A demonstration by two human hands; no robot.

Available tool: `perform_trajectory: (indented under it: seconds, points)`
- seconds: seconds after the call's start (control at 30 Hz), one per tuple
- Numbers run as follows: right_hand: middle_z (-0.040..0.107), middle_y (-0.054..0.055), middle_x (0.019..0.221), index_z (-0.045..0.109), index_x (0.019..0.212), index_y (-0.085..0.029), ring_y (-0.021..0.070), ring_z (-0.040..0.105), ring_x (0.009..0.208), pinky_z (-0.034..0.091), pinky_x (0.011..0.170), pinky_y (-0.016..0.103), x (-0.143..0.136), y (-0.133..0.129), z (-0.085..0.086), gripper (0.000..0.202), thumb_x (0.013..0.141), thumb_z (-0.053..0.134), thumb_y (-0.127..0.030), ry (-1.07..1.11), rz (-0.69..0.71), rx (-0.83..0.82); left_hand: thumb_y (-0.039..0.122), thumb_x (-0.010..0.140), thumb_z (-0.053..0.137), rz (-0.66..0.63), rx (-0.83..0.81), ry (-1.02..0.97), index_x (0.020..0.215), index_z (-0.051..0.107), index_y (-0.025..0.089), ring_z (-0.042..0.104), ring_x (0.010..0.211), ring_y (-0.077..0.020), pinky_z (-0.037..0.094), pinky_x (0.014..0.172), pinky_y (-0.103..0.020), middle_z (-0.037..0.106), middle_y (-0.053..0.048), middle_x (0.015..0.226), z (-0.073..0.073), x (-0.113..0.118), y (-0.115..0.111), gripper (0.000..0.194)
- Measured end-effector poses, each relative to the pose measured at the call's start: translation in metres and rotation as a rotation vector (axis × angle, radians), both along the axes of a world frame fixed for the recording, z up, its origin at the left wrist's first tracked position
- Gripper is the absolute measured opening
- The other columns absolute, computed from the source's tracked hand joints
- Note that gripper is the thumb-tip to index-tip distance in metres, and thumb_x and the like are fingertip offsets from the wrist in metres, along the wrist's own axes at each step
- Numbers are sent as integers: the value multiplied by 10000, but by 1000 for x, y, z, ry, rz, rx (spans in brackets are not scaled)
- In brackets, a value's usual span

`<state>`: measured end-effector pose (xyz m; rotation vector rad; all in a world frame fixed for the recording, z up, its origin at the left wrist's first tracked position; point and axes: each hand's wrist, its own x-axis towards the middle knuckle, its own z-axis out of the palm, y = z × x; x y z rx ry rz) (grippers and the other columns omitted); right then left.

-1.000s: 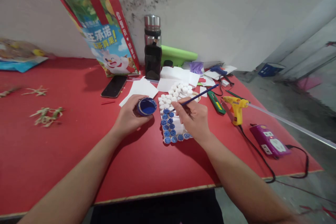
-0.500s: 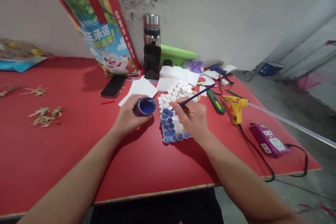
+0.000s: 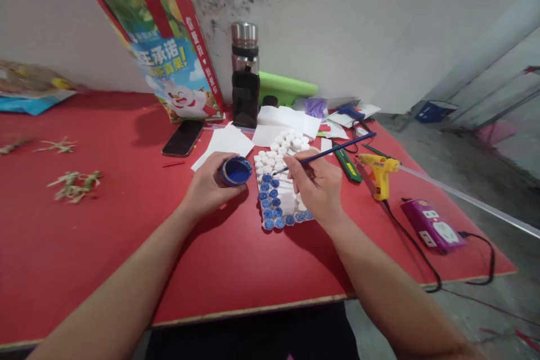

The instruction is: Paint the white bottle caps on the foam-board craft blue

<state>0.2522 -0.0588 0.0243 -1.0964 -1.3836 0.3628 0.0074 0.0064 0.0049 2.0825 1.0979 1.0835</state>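
My left hand [image 3: 211, 185] is wrapped round a small jar of blue paint [image 3: 237, 171], its mouth tilted toward me. Between the thumb and fingers of my right hand [image 3: 317, 188] is a thin dark blue paintbrush [image 3: 337, 147], its handle pointing up to the right. The brush tip is at the left part of a white board covered with small round discs [image 3: 269, 202], just above the blue ones. Discs along the board's left and near edges are blue; the white discs [image 3: 270, 160] lie toward the back. My right hand hides part of the board.
To the right are a green utility knife [image 3: 347, 164], a yellow glue gun [image 3: 380, 171] with its cord, and a purple power strip [image 3: 433, 225]. Behind stand a bottle [image 3: 245, 76] and a printed bag [image 3: 169, 62]. A phone [image 3: 183, 138] and straw-like knots [image 3: 76, 185] lie left.
My right hand has shifted slightly right with the paintbrush, whose handle now leans lower to the right. The brush tip moved a little up and right. My left hand and the jar barely moved.
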Motion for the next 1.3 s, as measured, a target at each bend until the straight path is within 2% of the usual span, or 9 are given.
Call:
perform_trajectory:
  seconds: [0.2,0.37,0.5,0.67,0.77,0.87,1.0,1.13,1.3]
  points:
    - [650,-40,635,703,848,-240,82,539,481,397,454,260,-1,-1,4,361,999,791,-556,69,8,-74,352,798,867,-11,-3,6,1221,728,194,736,1183,-327,613,1040,-472,757,-111,1266,2,0,-1,473]
    - [662,-62,582,662,792,-238,64,498,354,327,347,241,1,6,7,439,909,868,-608,459,61,-266,349,792,896,-23,-14,-26,1215,731,195,745,1185,-327,616,1046,-478,765,-109,1260,3,0,-2,480]
    - [643,-75,550,618,747,-240,52,453,334,277,316,226,8,17,5,512,830,907,-654,623,47,-333,325,783,915,-35,-51,-70,1210,733,201,758,1180,-316,630,1039,-478,775,-102,1261,4,0,-5,480]
    - [672,-63,565,669,734,-228,68,569,469,459,468,215,25,28,3,443,779,954,-565,683,-69,-213,314,742,944,-62,-184,-157,1205,731,206,786,1147,-313,673,954,-447,789,-103,1254,5,0,-6,521]
    - [698,-49,599,685,718,-225,81,624,539,512,545,230,39,34,1,404,825,924,-533,698,-114,-134,318,720,956,-69,-229,-173,1210,743,214,789,1148,-319,675,963,-461,795,-99,1239,4,0,-6,544]
    - [690,-48,577,701,714,-229,92,619,530,536,564,253,49,39,-1,369,849,911,-500,758,-114,-127,320,711,959,-68,-243,-161,1205,750,218,783,1173,-328,668,996,-483,792,-100,1247,4,1,-6,546]
    - [673,-60,567,681,707,-233,100,628,539,652,699,322,48,39,-2,427,813,957,-541,841,-31,-184,334,705,962,-59,-271,-161,1209,744,211,785,1178,-335,666,1019,-498,794,-104,1243,6,2,-8,563]
    - [692,-49,582,653,678,-225,97,623,543,657,687,317,41,36,-1,496,741,1012,-562,841,20,-183,342,700,968,-85,-303,-165,1207,743,215,785,1183,-339,662,1046,-502,796,-98,1243,7,2,-10,569]
    - [695,-57,576,610,652,-230,87,625,518,614,616,269,35,35,1,510,772,997,-540,830,21,-185,345,700,971,-92,-313,-155,1213,742,218,787,1165,-335,663,1024,-487,800,-91,1224,7,2,-10,576]
